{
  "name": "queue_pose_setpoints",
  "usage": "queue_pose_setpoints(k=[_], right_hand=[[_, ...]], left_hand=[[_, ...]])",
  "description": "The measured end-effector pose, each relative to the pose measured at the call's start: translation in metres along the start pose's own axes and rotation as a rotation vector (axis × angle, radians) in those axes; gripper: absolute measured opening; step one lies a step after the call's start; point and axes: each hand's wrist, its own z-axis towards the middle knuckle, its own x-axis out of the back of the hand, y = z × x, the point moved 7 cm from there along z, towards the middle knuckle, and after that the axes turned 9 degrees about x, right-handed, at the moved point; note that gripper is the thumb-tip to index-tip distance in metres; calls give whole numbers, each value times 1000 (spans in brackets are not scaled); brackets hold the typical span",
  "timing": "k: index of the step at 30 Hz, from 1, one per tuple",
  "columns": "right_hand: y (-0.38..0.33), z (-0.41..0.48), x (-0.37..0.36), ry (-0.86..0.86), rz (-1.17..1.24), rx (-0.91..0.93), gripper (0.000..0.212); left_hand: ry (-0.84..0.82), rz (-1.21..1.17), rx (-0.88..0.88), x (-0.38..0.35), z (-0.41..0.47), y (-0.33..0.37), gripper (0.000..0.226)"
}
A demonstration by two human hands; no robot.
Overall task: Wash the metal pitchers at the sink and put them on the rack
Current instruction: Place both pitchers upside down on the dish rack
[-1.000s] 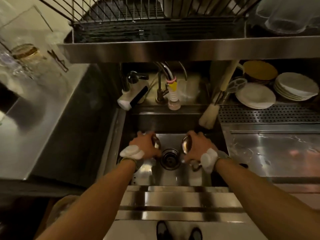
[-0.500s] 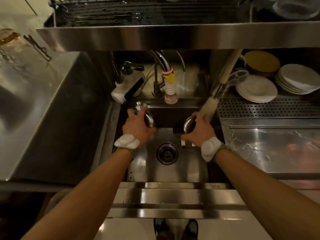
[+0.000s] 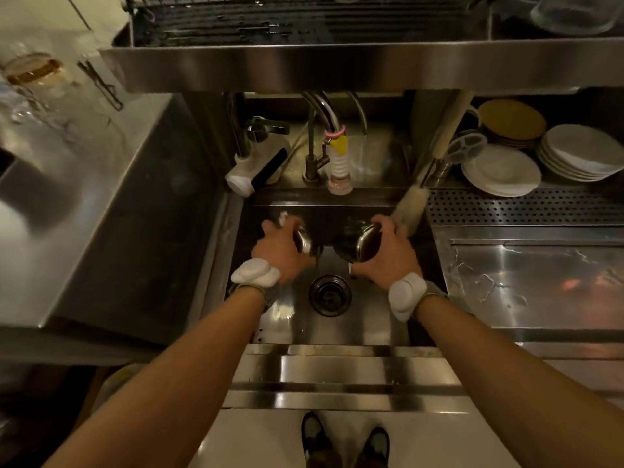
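Observation:
Both hands are over the steel sink (image 3: 378, 319), each holding a small metal pitcher. My left hand (image 3: 280, 249) grips the left pitcher (image 3: 303, 240), whose body is mostly hidden by my fingers. My right hand (image 3: 388, 256) grips the right pitcher (image 3: 363, 243), tipped so its dark open mouth faces me. The two pitchers are side by side, a small gap apart, above the drain (image 3: 329, 295). The dish rack (image 3: 304, 21) sits on the steel shelf overhead at the top of the view.
Faucets (image 3: 315, 143) and a soap dispenser (image 3: 256, 163) stand behind the sink. A long brush (image 3: 410, 207) leans at the sink's right rear corner. Stacked plates (image 3: 503, 170) sit on the perforated drainboard at right. A steel counter (image 3: 84, 184) lies left.
Both hands lifted the pitchers from low beside the drain up toward the back of the sink. Since half a second ago the right pitcher has tipped its mouth more toward me.

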Motion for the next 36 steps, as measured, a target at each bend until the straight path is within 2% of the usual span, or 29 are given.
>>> queue_pose_setpoints(k=[2, 3, 4, 7, 10, 11, 14, 15, 17, 19, 22, 25, 28, 34, 36], right_hand=[[6, -10, -19, -234, -133, -6, 92], [11, -14, -25, -300, -185, 7, 92], [14, -16, -27, -292, -178, 6, 92], [10, -13, -12, -119, -41, -54, 91], [-6, -5, -1, 7, -51, 12, 92], [-5, -5, -4, -15, -60, 7, 92], [4, -11, -29, -264, -174, -4, 94], [6, -13, -33, -269, -188, 8, 94], [5, -14, -27, -168, -99, -26, 94], [0, -11, -18, -105, -62, -36, 94], [-17, -14, -16, -215, -171, 27, 98], [-29, -17, -5, -183, -162, 62, 98], [-47, -19, 10, -186, -165, 95, 97], [-91, -43, 57, -168, -251, 194, 107], [-108, -54, 76, -163, -269, 224, 104]], left_hand=[[-248, 237, -43, -28, -9, -6, 76], [-276, 275, -50, -36, -11, -10, 74], [-246, 257, -64, -37, -13, -12, 75], [-143, 165, -78, -26, -13, -7, 80], [-79, 34, 0, -13, -8, -10, 84], [-92, 10, 33, -14, -7, -13, 84], [-177, 84, 60, -29, -12, -22, 83], [-163, 69, 70, -27, -13, -23, 82], [-98, -23, 106, -14, -11, -21, 82], [-75, -6, 105, -4, -9, -14, 83], [-63, 43, 141, 5, -16, -6, 78], [-13, 21, 174, 13, -24, 0, 74], [-32, -3, 155, 27, -34, -1, 76], [41, -26, 110, 83, -76, 15, 83], [58, -18, 97, 101, -93, 23, 83]])
